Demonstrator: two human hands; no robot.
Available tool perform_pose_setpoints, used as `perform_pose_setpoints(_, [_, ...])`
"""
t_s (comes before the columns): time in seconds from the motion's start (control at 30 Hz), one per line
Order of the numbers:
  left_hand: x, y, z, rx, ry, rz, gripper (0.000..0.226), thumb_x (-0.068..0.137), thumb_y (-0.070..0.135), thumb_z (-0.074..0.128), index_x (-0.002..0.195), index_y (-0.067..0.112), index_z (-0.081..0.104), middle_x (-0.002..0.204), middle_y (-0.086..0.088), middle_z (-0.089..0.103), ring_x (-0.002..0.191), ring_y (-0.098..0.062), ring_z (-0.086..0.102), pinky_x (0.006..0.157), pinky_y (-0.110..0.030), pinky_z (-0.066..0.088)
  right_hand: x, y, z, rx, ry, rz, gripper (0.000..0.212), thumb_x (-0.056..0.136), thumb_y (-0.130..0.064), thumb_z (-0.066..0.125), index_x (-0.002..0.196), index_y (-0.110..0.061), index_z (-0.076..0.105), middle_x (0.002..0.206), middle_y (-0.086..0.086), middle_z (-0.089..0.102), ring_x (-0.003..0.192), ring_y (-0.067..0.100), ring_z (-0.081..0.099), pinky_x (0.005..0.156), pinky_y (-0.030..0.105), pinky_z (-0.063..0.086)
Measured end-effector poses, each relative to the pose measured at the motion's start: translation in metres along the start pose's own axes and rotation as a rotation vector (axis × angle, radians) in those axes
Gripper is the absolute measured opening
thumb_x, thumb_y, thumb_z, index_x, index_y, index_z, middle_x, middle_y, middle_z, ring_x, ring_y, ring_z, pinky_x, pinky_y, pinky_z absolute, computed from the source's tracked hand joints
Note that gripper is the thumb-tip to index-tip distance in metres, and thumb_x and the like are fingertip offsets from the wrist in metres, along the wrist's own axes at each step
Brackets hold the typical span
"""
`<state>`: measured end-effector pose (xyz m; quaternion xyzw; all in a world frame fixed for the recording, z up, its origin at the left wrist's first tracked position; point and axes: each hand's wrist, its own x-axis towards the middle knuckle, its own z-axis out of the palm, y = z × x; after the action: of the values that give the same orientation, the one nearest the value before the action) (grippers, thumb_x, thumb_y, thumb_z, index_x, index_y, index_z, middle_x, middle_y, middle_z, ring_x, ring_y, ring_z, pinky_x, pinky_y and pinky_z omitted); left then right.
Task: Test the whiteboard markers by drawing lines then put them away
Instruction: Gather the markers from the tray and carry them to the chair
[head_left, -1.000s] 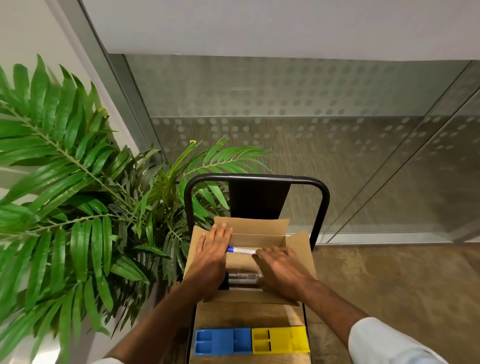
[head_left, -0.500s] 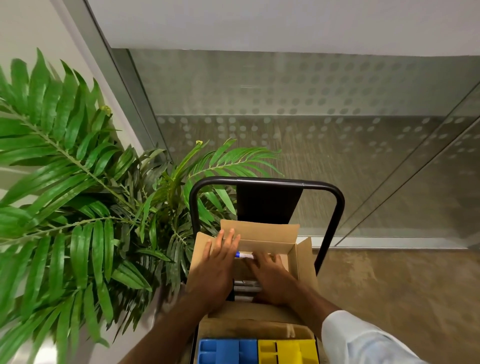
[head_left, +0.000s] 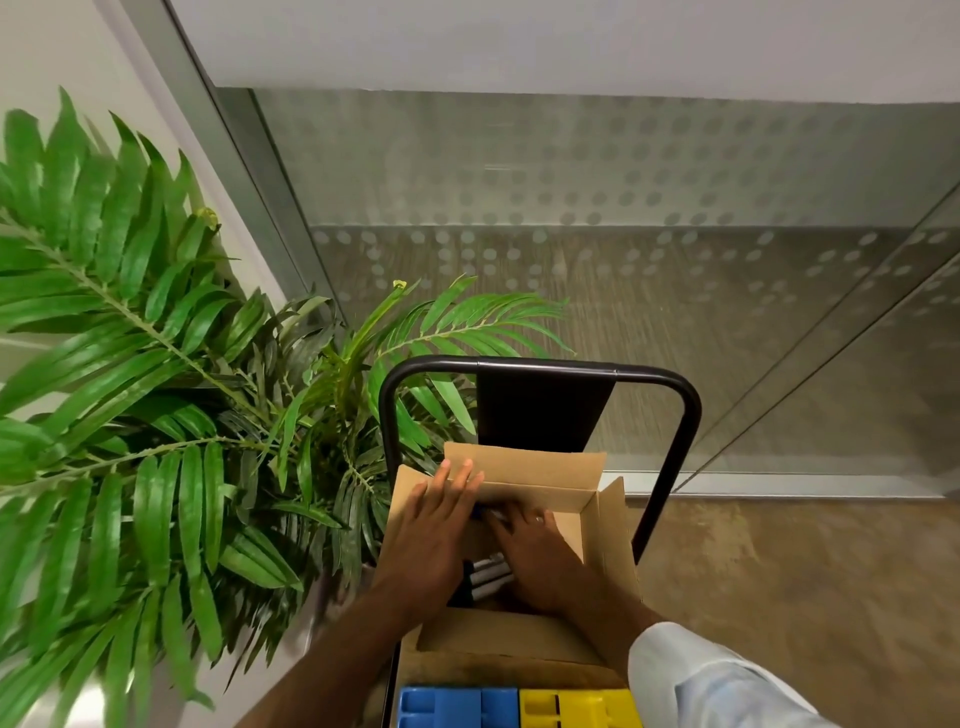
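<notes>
Background: frosted dotted glass wall (head_left: 623, 182); palm plant (head_left: 156, 389) on the left.
Cart: black cart (head_left: 540, 405) carries an open cardboard box (head_left: 524, 467).
Markers: whiteboard markers (head_left: 488, 574) lie inside the box.
Left hand (head_left: 431, 535): flat, fingers straight, on the box's left flap.
Right hand (head_left: 540, 561): inside the box over the markers; grip unclear.

Single wide-angle view, worn on the head. Looks forward and steeply down from close above an open cardboard box (head_left: 587, 501), framed low at centre on a cart with a black handle (head_left: 540, 365). Takes in a leafy plant (head_left: 130, 389) at left, a dotted glass wall (head_left: 623, 197) ahead and brown floor (head_left: 805, 597) at right.
</notes>
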<state>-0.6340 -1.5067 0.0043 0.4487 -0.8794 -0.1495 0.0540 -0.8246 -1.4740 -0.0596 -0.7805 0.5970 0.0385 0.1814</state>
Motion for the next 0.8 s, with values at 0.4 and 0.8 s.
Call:
perform_pose_setpoints(0.4, [0.000, -0.012, -0.009, -0.151, 0.017, 0.044, 0.089, 0.088, -0.004, 0.051, 0.164, 0.024, 0.012, 0.171, 0.006, -0.002, 0.156, -0.011, -0.016, 0.128, -0.044, 0.009, 0.009, 0.005, 0.013, 0.035, -0.073, 0.022, 0.061, 0.086, -0.042, 0.066, 0.137, -0.024, 0.039, 0.145, 0.007, 0.042, 0.132, 0.030, 0.041, 0.111, 0.045, 0.038])
perform_pose_setpoints(0.8, [0.002, -0.012, -0.019, -0.166, 0.023, 0.061, 0.082, 0.095, -0.001, 0.046, 0.163, 0.023, 0.009, 0.171, 0.004, -0.005, 0.154, -0.008, -0.022, 0.128, -0.041, 0.002, 0.012, 0.001, 0.003, 0.064, -0.124, 0.031, 0.054, 0.086, -0.034, 0.069, 0.132, -0.022, 0.044, 0.136, 0.007, 0.053, 0.123, 0.028, 0.050, 0.105, 0.041, 0.042])
